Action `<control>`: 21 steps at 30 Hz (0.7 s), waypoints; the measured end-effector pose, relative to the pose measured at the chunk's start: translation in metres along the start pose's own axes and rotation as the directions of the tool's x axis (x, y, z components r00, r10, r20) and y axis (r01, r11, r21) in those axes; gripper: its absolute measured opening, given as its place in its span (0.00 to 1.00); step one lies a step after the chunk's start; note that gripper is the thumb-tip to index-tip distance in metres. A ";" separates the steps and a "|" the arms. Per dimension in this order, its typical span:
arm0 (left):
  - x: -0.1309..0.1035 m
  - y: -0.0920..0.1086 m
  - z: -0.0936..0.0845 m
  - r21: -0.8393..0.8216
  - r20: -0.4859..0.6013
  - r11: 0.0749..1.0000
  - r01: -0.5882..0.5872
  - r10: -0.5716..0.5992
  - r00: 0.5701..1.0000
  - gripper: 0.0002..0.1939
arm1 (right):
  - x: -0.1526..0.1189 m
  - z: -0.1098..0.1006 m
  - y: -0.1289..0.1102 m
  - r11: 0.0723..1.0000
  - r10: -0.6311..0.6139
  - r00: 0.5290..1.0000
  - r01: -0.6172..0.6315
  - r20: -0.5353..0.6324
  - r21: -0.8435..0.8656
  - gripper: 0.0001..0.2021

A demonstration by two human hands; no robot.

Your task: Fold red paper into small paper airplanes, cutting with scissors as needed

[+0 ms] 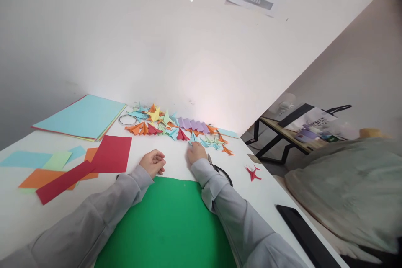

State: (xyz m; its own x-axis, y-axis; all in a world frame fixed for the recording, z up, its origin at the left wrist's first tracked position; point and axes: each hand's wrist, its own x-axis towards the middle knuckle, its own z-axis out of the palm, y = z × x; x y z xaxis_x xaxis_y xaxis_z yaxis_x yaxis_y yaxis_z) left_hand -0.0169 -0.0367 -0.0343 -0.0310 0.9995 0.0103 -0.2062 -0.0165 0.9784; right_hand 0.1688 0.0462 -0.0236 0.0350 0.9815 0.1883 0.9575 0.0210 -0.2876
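Note:
My left hand (153,162) is held just above the table by the far edge of a green sheet (166,222). Its fingers are loosely curled, with a gap to the thumb and nothing visible in between. Farther right, my right hand (197,153) reaches to the front of a row of folded paper pieces; its fingertips are closed at a light-blue folded paper crane (193,138), and the hand partly hides them. Around it lie red folded paper (182,135), purple pleated paper (193,125) and several orange and blue pieces. Scissors (221,171) lie partly under my right forearm.
Large coloured sheets (81,115) are stacked at the back left, with red rectangles (112,153) and smaller strips in front. A wire ring (127,119) lies near the stack. To the right are a red paper crane (253,173), a black flat object (306,234) and a seated person (348,188).

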 end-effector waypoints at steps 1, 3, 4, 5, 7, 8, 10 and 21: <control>0.000 0.000 0.000 0.004 0.006 1.000 0.002 -0.002 1.000 0.12 | 0.002 0.002 -0.001 1.000 -0.014 1.000 0.014 0.001 0.010 0.20; 0.000 0.001 -0.001 0.014 0.011 1.000 0.005 -0.005 1.000 0.12 | 0.005 0.005 -0.003 0.999 -0.030 1.000 0.029 0.002 0.030 0.19; -0.001 0.002 -0.001 0.019 0.010 1.000 0.003 -0.003 1.000 0.11 | 0.007 0.005 -0.003 0.999 -0.031 1.000 0.031 0.002 0.040 0.19; -0.001 0.003 -0.002 0.026 0.007 1.000 0.000 0.000 1.000 0.11 | 0.007 0.005 -0.003 0.998 -0.030 1.000 0.030 -0.001 0.049 0.19; -0.002 0.004 -0.002 0.037 0.000 0.999 -0.005 0.005 1.000 0.11 | 0.008 0.004 -0.001 0.997 -0.022 1.000 0.022 -0.009 0.067 0.19; -0.002 0.005 -0.002 0.040 -0.002 0.999 -0.006 0.006 1.000 0.11 | 0.009 0.003 0.000 0.997 -0.018 1.000 0.019 -0.014 0.076 0.19; -0.002 0.006 -0.001 0.041 -0.005 0.999 -0.003 0.004 1.000 0.11 | 0.010 0.001 0.004 0.996 -0.015 1.000 0.017 -0.021 0.093 0.19; -0.002 0.006 -0.003 0.057 0.003 0.998 -0.005 0.005 1.000 0.11 | 0.018 0.003 0.006 0.979 -0.042 0.993 0.062 -0.109 0.194 0.18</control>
State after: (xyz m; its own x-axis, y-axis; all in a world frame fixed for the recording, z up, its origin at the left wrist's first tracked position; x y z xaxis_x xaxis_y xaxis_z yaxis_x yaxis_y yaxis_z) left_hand -0.0206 -0.0387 -0.0289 -0.0294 0.9994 0.0159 -0.1503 -0.0202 0.9884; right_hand 0.1744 0.0648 -0.0243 0.0261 0.9532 0.3014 0.8839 0.1189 -0.4523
